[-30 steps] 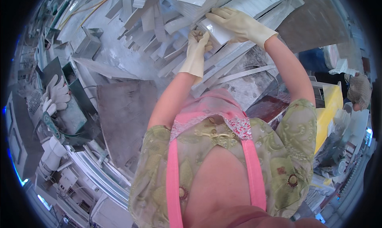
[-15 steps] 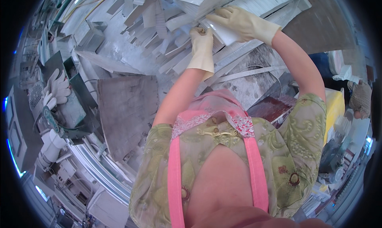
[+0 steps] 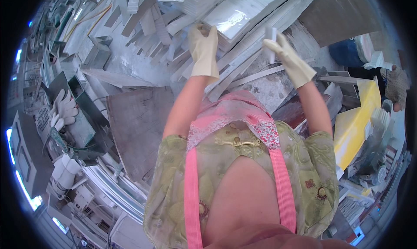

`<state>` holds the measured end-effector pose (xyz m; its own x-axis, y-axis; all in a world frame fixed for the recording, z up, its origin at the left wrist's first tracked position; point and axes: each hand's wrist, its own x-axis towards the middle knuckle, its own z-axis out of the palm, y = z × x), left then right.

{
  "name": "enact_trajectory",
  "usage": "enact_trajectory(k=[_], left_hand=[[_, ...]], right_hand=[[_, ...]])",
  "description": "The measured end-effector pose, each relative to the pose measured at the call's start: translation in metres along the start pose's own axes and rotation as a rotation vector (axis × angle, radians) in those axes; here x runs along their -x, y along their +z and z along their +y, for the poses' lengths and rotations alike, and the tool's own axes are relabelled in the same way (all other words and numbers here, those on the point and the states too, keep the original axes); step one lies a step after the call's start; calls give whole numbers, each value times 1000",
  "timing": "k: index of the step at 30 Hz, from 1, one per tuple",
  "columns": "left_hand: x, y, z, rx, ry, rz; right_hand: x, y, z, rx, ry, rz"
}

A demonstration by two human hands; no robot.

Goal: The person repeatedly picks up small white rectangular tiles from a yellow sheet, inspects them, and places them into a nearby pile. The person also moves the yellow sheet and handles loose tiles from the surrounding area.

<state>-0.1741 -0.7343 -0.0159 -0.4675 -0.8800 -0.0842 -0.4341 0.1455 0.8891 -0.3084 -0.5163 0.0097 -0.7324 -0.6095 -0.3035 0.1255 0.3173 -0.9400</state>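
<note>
Both my hands wear cream rubber gloves. My left hand (image 3: 203, 51) is beside the near-left end of a stack of strips with a glossy white top (image 3: 234, 15). Its thumb stands apart from loosely curled fingers, and I make out nothing between them. My right hand (image 3: 286, 58), off to the right of the stack, closes around a short, thin white strip (image 3: 271, 42) held roughly upright. Motion blurs this strip a little. Long pale strips (image 3: 265, 38) lie slanted between the stack and my right hand.
Loose grey-white strips (image 3: 150, 25) pile up at the far left. A brown board (image 3: 139, 127) stands left of my body, beyond it white work gloves (image 3: 64, 108) on green metal equipment. On the right are a yellow panel (image 3: 354, 127), a blue container (image 3: 345, 52) and a brown sheet (image 3: 341, 14).
My right hand has come off the glossy stack, moved right and nearer, and now holds a short white strip. My left hand has shifted slightly left, its thumb now apart from its fingers.
</note>
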Motion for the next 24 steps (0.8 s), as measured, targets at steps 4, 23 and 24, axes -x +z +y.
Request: enact_trajectory(k=[4, 23, 24], left_hand=[[7, -14, 4, -5, 293, 83], [-4, 5, 9, -255, 351, 56], [-1, 7, 8, -203, 290, 42]], right_hand=[[11, 40, 22, -269, 113, -38], [-6, 100, -12, -644, 138, -108], [-6, 99, -12, -633, 181, -71]])
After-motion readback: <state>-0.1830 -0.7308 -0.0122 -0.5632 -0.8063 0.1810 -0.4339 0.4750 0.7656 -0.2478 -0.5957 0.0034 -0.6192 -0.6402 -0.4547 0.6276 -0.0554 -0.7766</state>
